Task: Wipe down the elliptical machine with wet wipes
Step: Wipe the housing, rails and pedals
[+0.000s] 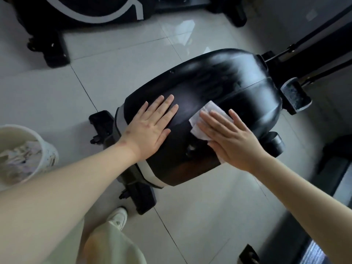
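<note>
Bare left hand (150, 128) flat, fingers straight, on black elliptical housing (219, 79); right hand (232, 141) likewise on wet wipe (213, 109).

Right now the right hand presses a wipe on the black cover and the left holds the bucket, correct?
Not quite: in the head view the left hand rests flat on the black cover, apart from the bucket; the right hand presses the wipe.

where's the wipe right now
Head view, right of centre: the wipe lies on top of the black housing, pressed under the right hand, with the left hand flat on the housing just to its left.
</note>
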